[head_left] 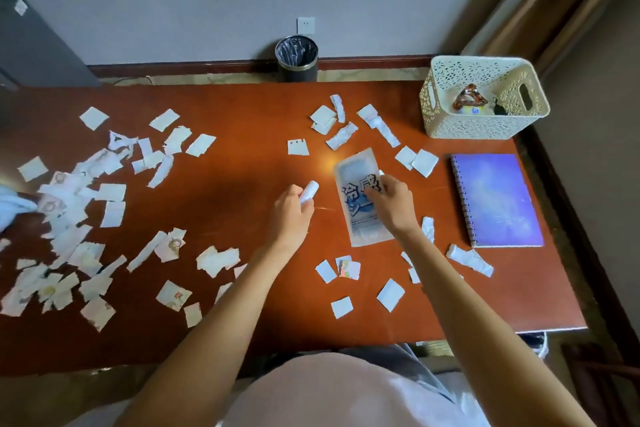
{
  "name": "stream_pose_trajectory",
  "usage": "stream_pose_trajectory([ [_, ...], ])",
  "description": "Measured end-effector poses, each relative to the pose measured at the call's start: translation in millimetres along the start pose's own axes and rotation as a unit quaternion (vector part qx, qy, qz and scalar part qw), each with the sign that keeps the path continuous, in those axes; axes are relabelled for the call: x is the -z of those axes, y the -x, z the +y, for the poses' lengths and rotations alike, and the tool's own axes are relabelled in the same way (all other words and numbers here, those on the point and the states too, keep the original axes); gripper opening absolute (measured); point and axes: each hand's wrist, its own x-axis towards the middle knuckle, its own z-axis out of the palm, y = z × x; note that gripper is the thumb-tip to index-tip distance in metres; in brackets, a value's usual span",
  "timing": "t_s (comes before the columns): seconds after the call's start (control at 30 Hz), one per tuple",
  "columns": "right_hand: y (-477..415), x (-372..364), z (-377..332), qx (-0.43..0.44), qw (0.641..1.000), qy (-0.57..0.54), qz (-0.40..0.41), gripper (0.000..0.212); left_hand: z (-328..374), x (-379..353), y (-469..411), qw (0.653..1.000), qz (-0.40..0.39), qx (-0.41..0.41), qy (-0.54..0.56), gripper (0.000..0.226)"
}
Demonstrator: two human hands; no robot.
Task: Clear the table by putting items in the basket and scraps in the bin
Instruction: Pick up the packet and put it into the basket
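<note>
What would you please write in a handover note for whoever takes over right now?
The left hand holds a rolled white scrap. The right hand has its fingers curled on the blue-and-white packet, which lies on the table.
Done: the basket, at the far right corner, holds a hair claw and small items.
The bin stands on the floor beyond the table.
Left: packet and purple notebook into the basket; paper scraps, thickest at left, into the bin.
</note>
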Motion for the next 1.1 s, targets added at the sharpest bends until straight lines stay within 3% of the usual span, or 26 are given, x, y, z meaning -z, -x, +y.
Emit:
stream_pose_trajectory([
  [0.3, -66.3, 106.6, -1.4, -0.007, 0.987, -0.067, 0.146, 0.016, 133.2, -15.2, -56.3, 0.993, 0.004, -0.098, 0.061, 0.037],
  [0.37, -87.9, 133.2, 5.8, -0.013, 0.983, -0.100, 0.153, 0.010, 165.2, -27.9, -67.6, 0.993, 0.007, -0.099, 0.062, 0.036],
  [0.53, -153.7, 198.2, 27.0, -0.052, 0.969, -0.155, 0.183, 0.023, 241.2, -70.1, -103.5, 0.994, 0.003, -0.087, 0.061, 0.033],
  [0.6, -180.8, 216.8, 35.8, -0.072, 0.970, -0.153, 0.177, 0.016, 265.7, -87.3, -120.8, 0.996, -0.001, -0.080, 0.042, 0.033],
  [0.73, -230.6, 234.1, 52.7, -0.096, 0.977, -0.143, 0.123, 0.027, 294.6, -116.5, -147.7, 0.998, -0.004, -0.057, -0.013, 0.033],
  [0.93, -284.0, 214.4, 68.2, -0.139, 0.981, -0.130, 0.046, 0.023, 296.7, -143.5, -180.0, 0.995, 0.011, -0.034, -0.088, 0.034],
  [1.1, -306.5, 176.9, 76.9, -0.149, 0.985, -0.083, -0.027, 0.018, 290.7, -153.6, -200.5, 0.999, -0.015, -0.010, -0.047, 0.034],
])
